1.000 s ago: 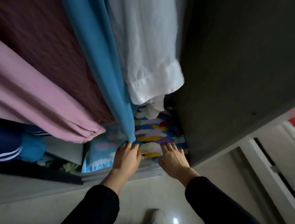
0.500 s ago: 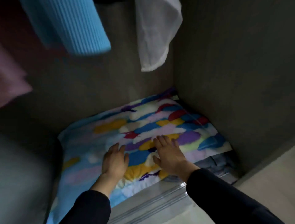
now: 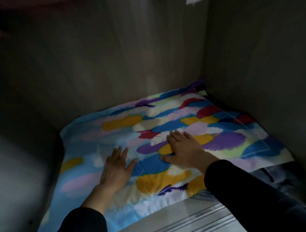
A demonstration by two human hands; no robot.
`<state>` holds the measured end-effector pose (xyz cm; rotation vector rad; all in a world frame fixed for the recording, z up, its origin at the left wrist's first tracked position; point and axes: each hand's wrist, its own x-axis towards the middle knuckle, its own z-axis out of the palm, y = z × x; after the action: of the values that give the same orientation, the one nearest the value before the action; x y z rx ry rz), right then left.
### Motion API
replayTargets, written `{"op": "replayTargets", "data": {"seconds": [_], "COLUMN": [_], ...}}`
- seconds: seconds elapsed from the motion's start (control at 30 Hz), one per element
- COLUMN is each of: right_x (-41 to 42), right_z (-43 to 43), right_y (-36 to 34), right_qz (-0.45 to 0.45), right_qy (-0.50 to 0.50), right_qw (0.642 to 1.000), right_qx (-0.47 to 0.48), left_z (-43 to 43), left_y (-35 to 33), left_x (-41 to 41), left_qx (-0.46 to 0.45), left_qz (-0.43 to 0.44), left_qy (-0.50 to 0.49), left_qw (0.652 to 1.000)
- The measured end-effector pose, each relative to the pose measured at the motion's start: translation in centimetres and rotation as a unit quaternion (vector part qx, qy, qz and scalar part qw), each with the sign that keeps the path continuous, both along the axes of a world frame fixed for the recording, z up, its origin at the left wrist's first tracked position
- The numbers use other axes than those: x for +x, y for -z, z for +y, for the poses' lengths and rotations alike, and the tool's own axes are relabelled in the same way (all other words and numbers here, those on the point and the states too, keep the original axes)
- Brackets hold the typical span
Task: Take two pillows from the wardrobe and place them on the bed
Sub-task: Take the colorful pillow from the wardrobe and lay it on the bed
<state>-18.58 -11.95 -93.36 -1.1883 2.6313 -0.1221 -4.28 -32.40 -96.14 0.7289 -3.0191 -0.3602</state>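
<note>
A pillow [image 3: 223, 132] with a bright feather print in blue, yellow, purple and red lies flat on the wardrobe floor and fills most of its width. My left hand [image 3: 116, 165] rests palm down on its near left part, fingers apart. Further right, my right hand [image 3: 185, 149] lies flat on the pillow's middle with fingers spread. Neither hand grips the fabric. Both arms wear black sleeves. A second pillow and the bed are not in view.
The dark wardrobe back wall [image 3: 115, 58] and right side wall [image 3: 256, 58] close in the pillow. A grey-blue folded cloth [image 3: 278, 178] shows under the pillow's right edge. The ridged sliding-door rail [image 3: 198, 217] runs along the front. A white garment hem [image 3: 192, 2] hangs at the top.
My view has gone down and deeper into the wardrobe, so the hanging clothes have left the frame. Both hands have slid from the pillow's front edge onto its top.
</note>
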Motion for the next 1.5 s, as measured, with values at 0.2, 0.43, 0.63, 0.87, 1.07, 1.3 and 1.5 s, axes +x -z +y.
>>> {"op": "replayTargets", "data": {"seconds": [0.2,0.43,0.63,0.87,1.07,1.3,1.5], "right_x": [0.0,1.1,2.3,1.9,2.7,8.8,13.0], "right_z": [-0.5,-1.9,-2.3,-2.2,-0.4,3.1,6.7], "right_y": [0.4,0.4,0.0,-5.6,-15.3,-31.3,-43.9], "right_qz": [0.073,0.113,0.128,0.107,0.117,0.104,0.041], "right_qy": [-0.036,-0.059,-0.013,0.052,0.068,0.018,0.016], "right_qw": [0.994,0.981,0.980,0.953,0.939,0.961,0.992], "right_qx": [-0.070,-0.148,-0.153,-0.277,-0.316,-0.257,-0.117], "left_z": [-0.8,-1.1,0.7,2.6,4.9,10.6,16.7], "left_y": [1.1,1.6,1.8,-4.0,-13.2,-25.1,-35.4], "left_x": [0.0,1.8,0.8,0.0,1.0,7.2,12.8], "left_qx": [0.041,0.021,0.053,0.021,0.042,0.176,0.235], "left_qz": [0.055,0.098,0.127,0.270,0.317,0.330,0.275], "left_qy": [0.053,0.154,0.095,-0.006,-0.003,-0.100,-0.186], "left_qw": [0.996,0.983,0.986,0.963,0.947,0.922,0.913]}}
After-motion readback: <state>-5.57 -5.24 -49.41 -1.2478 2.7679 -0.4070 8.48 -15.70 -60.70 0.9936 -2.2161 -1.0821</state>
